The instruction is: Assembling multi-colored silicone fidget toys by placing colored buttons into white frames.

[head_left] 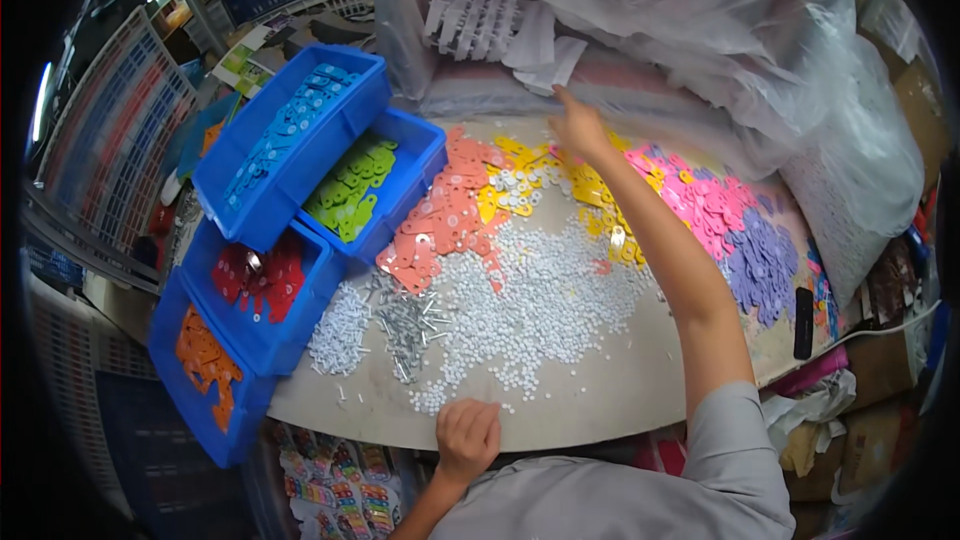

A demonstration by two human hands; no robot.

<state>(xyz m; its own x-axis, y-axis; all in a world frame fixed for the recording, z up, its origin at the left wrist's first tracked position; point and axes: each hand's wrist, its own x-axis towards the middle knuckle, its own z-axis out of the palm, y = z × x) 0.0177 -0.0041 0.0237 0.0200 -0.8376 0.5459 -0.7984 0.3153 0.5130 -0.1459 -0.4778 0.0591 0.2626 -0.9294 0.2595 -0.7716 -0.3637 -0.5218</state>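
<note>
Closest to the camera in the head view, a grey shirt filled the lower edge, below the table. At the left, four blue bins stood partly stacked. The uppermost bin held blue flat pieces; the one beneath its right side held green pieces. Nearer the person, one bin held red pieces with a shiny metal object among them, and the outermost bin held orange pieces. At the right bulged a clear plastic bag of small pale bits.

The left hand rested at the table's front edge, fingers curled in, just beside the white round pieces; whether it pinched one could not be told. The right hand reached across the yellow pieces, one finger extended and the others bent. Its fingertip met the edge of the white paper strips at the table's back; whether it touched them was unclear.
</note>
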